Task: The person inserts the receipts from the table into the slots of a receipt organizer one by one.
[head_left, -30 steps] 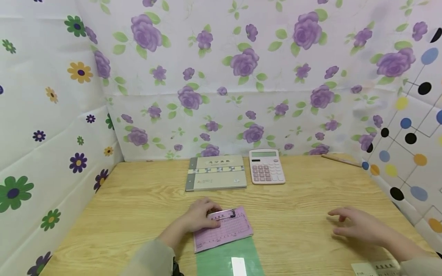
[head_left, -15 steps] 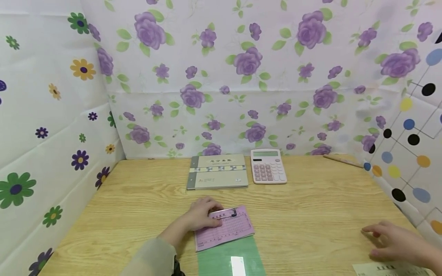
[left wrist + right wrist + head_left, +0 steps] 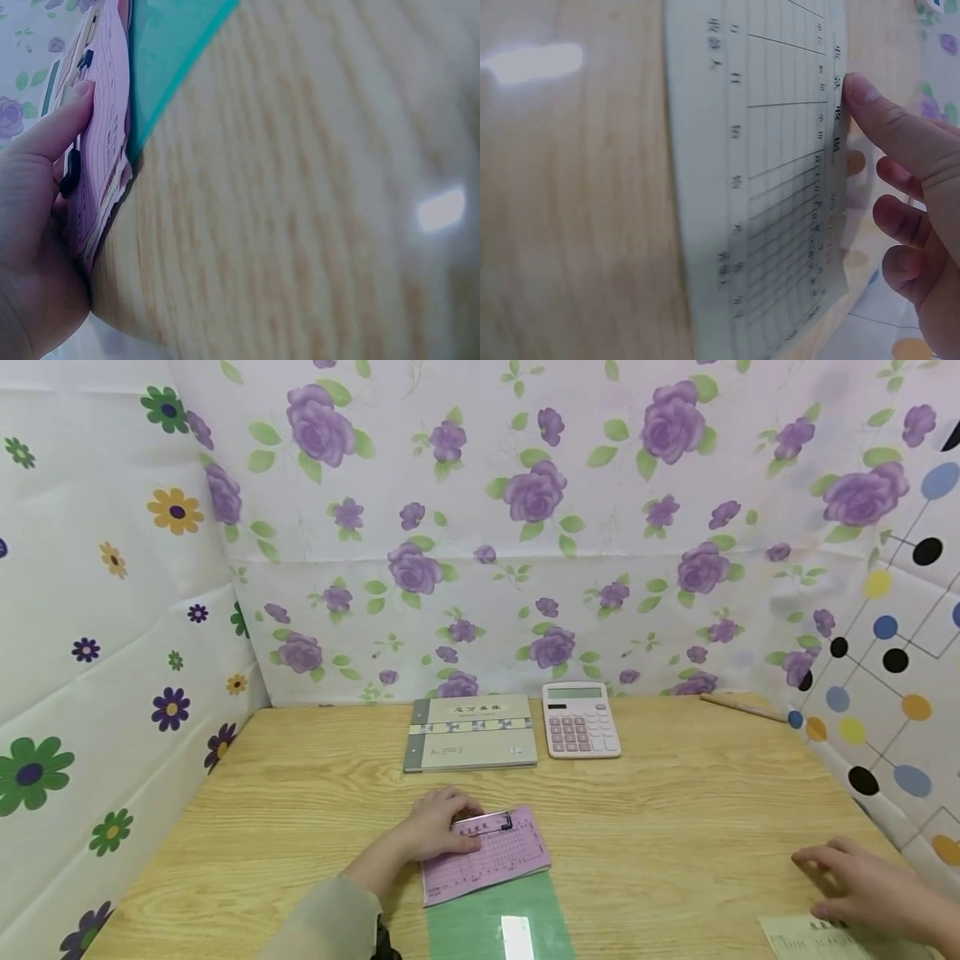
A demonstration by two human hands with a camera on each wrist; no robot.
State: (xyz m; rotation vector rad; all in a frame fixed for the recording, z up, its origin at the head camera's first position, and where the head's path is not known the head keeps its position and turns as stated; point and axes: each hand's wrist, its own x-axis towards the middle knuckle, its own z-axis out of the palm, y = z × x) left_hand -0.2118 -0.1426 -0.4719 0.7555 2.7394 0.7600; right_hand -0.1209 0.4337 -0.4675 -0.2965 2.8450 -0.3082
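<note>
My left hand (image 3: 438, 828) grips the clip end of a green clipboard (image 3: 498, 910). Its thumb lies over a pink receipt form (image 3: 487, 864), which sits under the metal clip (image 3: 487, 821); the other fingers are mostly hidden behind the clip. A small stack of papers shows edge-on below the pink sheet in the left wrist view. Toward the right, my right hand (image 3: 873, 889) hovers at a pale yellow receipt form (image 3: 813, 941) lying on the table. In the right wrist view its thumb reaches the form's (image 3: 780, 187) printed top edge; the other fingers bend loosely, holding nothing.
A ledger book (image 3: 474, 732) lies at the back of the wooden table (image 3: 660, 827), beside a pink-and-white calculator (image 3: 581, 720). A thin wooden stick-like object (image 3: 744, 707) lies at the back right. Patterned cloth (image 3: 525, 560) walls enclose the back and both sides.
My right hand has moved right and toward me, to the yellow form, which has shifted slightly. The left hand keeps its place on the clipboard.
</note>
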